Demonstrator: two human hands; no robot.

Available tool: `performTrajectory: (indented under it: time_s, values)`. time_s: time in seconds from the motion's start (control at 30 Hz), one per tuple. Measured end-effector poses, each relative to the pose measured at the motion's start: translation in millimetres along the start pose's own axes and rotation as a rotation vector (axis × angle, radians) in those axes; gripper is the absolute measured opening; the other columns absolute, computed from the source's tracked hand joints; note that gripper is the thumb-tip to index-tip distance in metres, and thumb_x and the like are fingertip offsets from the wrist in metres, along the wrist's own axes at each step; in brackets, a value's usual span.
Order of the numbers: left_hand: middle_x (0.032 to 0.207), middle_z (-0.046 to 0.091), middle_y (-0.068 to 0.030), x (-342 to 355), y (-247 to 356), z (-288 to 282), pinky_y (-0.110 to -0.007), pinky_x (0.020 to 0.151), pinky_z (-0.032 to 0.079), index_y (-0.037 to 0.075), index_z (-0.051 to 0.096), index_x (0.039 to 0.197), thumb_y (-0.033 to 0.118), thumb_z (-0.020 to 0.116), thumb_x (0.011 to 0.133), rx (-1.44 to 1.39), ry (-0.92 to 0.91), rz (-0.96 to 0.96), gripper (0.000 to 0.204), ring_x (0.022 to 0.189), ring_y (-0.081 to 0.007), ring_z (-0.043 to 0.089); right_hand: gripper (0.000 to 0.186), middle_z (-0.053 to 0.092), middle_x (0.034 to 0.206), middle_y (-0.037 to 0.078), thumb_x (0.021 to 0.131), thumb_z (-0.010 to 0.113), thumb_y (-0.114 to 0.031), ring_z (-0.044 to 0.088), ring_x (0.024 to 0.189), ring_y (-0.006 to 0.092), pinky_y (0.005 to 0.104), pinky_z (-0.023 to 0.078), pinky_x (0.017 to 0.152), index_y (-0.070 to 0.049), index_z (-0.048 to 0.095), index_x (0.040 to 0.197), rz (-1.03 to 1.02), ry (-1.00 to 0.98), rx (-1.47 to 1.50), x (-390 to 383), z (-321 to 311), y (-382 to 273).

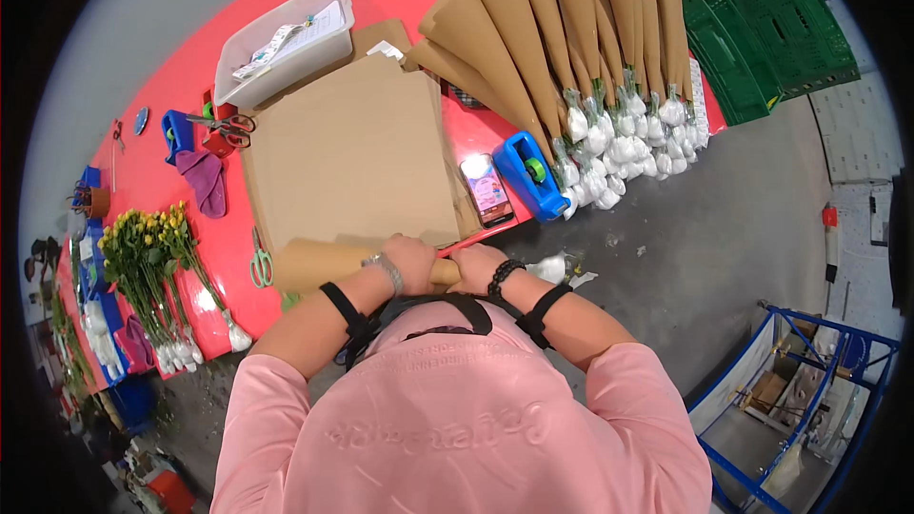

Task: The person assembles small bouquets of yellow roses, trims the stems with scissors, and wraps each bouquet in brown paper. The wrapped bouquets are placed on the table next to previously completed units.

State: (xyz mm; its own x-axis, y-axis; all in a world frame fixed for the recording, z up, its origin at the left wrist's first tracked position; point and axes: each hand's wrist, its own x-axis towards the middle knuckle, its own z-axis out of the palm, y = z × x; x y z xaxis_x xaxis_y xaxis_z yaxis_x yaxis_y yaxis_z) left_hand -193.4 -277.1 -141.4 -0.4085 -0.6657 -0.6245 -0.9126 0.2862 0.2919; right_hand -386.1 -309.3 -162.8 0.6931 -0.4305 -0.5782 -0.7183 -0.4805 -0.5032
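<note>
At the red table's near edge, my left hand (407,262) and my right hand (474,266) are both closed on a rolled brown paper cone (314,264). The cone lies sideways over a stack of flat brown paper sheets (343,152), its wide end to the left. A white wrapped stem end (545,268) sticks out beyond my right hand. Close by are a phone (486,188) and a blue tape dispenser (528,171). Green-handled scissors (261,259) lie left of the cone.
Several finished paper cones (528,38) fill the back right, beside green crates (800,38). A white bin (284,33) sits behind the sheets. Yellow roses (152,257) lie at left, near a purple cloth (201,181). A blue-framed cart (790,400) stands on the floor at right.
</note>
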Motion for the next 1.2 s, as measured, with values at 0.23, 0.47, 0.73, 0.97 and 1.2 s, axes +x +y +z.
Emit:
performTrajectory:
  time_s: [0.23, 0.47, 0.73, 0.97, 1.2]
  values:
    - [0.090, 0.075, -0.0222, 15, 40, 13, -0.045, 0.083, 0.056, 0.004, 0.077, 0.099, 0.050, 0.081, 0.067, -0.237, -0.178, -0.022, 0.056, 0.084, -0.0382, 0.073, 0.045, 0.075, 0.098, 0.018, 0.078, 0.082, -0.040, 0.074, 0.097, 0.0349, 0.0480, 0.059, 0.085, -0.006, 0.069, 0.105, -0.077, 0.044, -0.066, -41, 8, 32]
    - [0.090, 0.076, -0.0192, 15, 77, -11, -0.045, 0.081, 0.058, 0.005, 0.077, 0.093, 0.050, 0.079, 0.071, -0.195, -0.216, -0.153, 0.050, 0.088, -0.0354, 0.074, 0.041, 0.074, 0.090, 0.015, 0.079, 0.081, -0.040, 0.073, 0.091, 0.0347, 0.0483, 0.058, 0.078, -0.007, 0.066, 0.097, -0.257, 0.419, -0.124, -55, 30, 64]
    - [0.098, 0.076, -0.0210, -10, 113, -27, -0.042, 0.080, 0.057, 0.002, 0.079, 0.094, 0.053, 0.079, 0.070, -0.056, -0.088, -0.246, 0.057, 0.092, -0.0356, 0.074, 0.037, 0.073, 0.087, 0.013, 0.077, 0.084, -0.036, 0.073, 0.083, 0.0310, 0.0448, 0.057, 0.070, -0.008, 0.064, 0.091, -0.228, 0.316, -0.114, -66, 24, 52]
    - [0.100, 0.077, -0.0202, -20, 106, -13, -0.042, 0.080, 0.058, 0.000, 0.078, 0.097, 0.053, 0.078, 0.071, -0.263, -0.231, -0.360, 0.059, 0.092, -0.0346, 0.074, 0.036, 0.073, 0.086, 0.013, 0.075, 0.085, -0.034, 0.072, 0.084, 0.0314, 0.0424, 0.058, 0.071, -0.006, 0.067, 0.088, -0.291, 0.322, -0.201, -65, 10, 41]
    - [0.088, 0.076, -0.0093, -32, 129, -2, -0.044, 0.085, 0.053, 0.011, 0.072, 0.101, 0.043, 0.075, 0.080, 0.185, 0.098, -0.247, 0.039, 0.087, -0.0266, 0.075, 0.061, 0.071, 0.085, 0.008, 0.085, 0.082, -0.038, 0.066, 0.062, 0.0184, 0.0337, 0.054, 0.058, 0.004, 0.062, 0.124, -0.210, -0.488, 0.573, -30, 15, 65]
